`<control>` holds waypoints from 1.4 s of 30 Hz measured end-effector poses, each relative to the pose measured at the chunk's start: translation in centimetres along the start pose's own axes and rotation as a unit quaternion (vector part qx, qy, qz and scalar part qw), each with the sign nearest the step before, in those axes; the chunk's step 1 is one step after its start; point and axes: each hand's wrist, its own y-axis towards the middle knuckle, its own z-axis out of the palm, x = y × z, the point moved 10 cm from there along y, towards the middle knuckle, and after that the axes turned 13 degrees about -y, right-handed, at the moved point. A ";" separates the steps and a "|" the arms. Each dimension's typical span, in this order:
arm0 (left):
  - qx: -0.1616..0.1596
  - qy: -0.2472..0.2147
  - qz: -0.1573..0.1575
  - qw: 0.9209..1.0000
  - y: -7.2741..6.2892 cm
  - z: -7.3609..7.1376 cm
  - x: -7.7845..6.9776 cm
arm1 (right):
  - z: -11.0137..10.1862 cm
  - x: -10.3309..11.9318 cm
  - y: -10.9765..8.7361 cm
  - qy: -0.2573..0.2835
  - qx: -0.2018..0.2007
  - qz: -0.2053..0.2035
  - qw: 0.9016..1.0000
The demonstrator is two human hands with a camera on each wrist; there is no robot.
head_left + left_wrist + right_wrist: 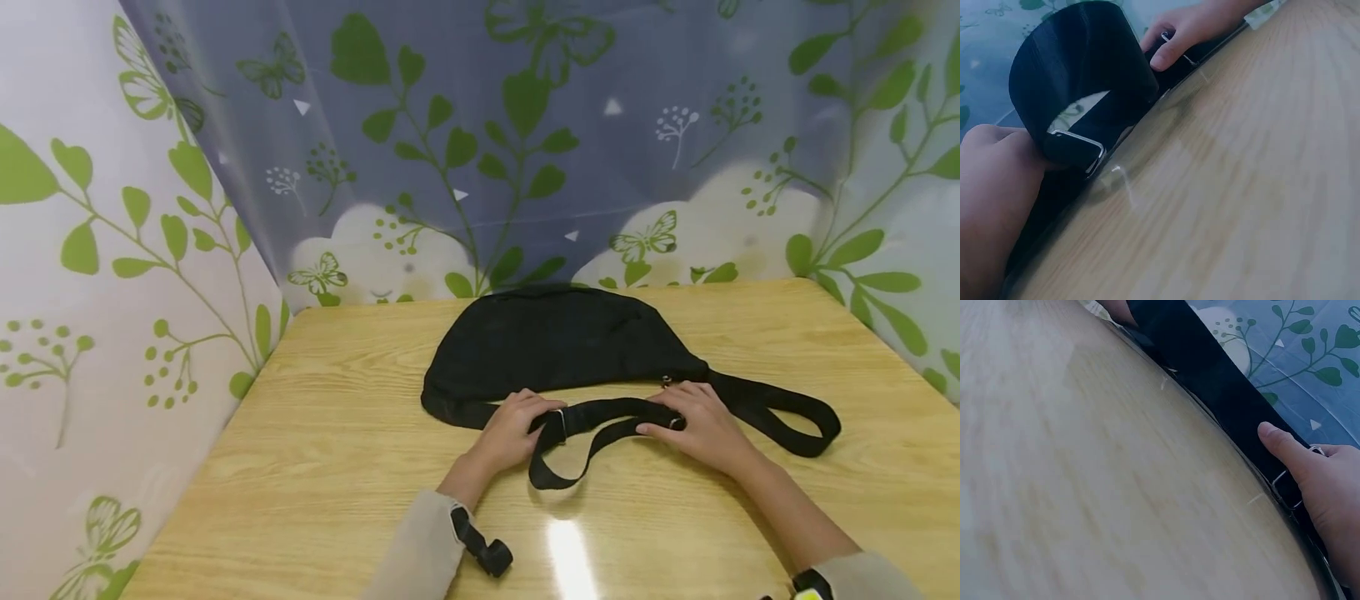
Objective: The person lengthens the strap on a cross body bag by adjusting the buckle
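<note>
A black crescent-shaped waist bag (555, 342) lies flat toward the back of the table, its black webbing strap (607, 408) running along the near side. My left hand (510, 429) holds the strap beside a metal slider (1100, 150), thumb and fingers around the webbing. From that slider a slack loop (551, 479) of strap bulges toward me. Farther right, my right hand (708, 425) grips the strap at another metal buckle (1280, 478), its thumb (1279, 440) lying along the webbing in the right wrist view. My palms hide parts of the strap.
Past the right hand, a strap end (825, 425) curls into a loop on the wooden table (337, 467). A printed cloth (450, 167) with leaves and butterflies hangs behind and at both sides. Dark bands (483, 546) circle both wrists over light sleeves.
</note>
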 end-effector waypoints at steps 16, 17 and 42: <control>-0.080 0.006 0.028 0.996 -3.8 -3.4 -1.1 | -1.4 -0.5 -0.7 0.018 -0.040 -0.018 0.999; -0.085 0.006 0.027 0.996 -4.3 -3.9 -1.0 | -1.5 -0.5 -0.7 0.018 -0.042 -0.020 0.999; -0.131 0.009 0.037 0.991 -10.9 -8.1 -1.4 | -1.0 5.2 -1.3 0.039 -0.035 -0.109 0.993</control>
